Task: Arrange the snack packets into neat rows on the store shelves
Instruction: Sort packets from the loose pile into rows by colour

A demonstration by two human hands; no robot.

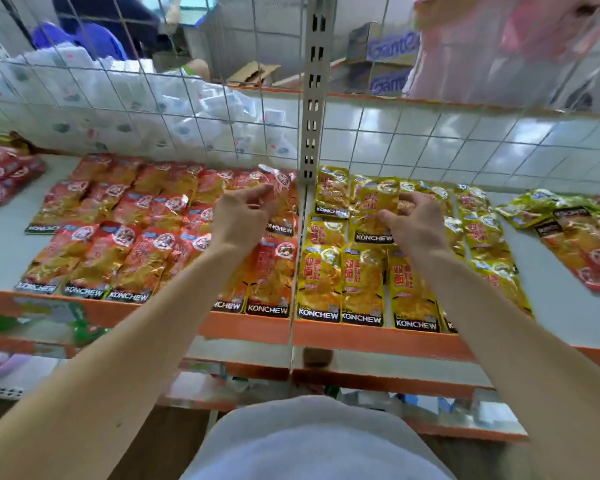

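Observation:
Red snack packets (118, 237) lie in overlapping rows on the left half of the white shelf (0, 244). Yellow packets (347, 278) fill rows on the right half. My left hand (238, 220) pinches a red packet (279, 190) lifted above the red rows near the upright post. My right hand (416, 223) grips a yellow packet (373, 209) held over the back yellow row, thumb on its front.
A metal upright post (314, 88) and wire grid back (153, 109) bound the shelf. A loose heap of mixed packets (568, 233) lies at the right, more red packets (4, 174) at far left. An orange shelf edge (250, 329) runs along the front; lower shelves sit below.

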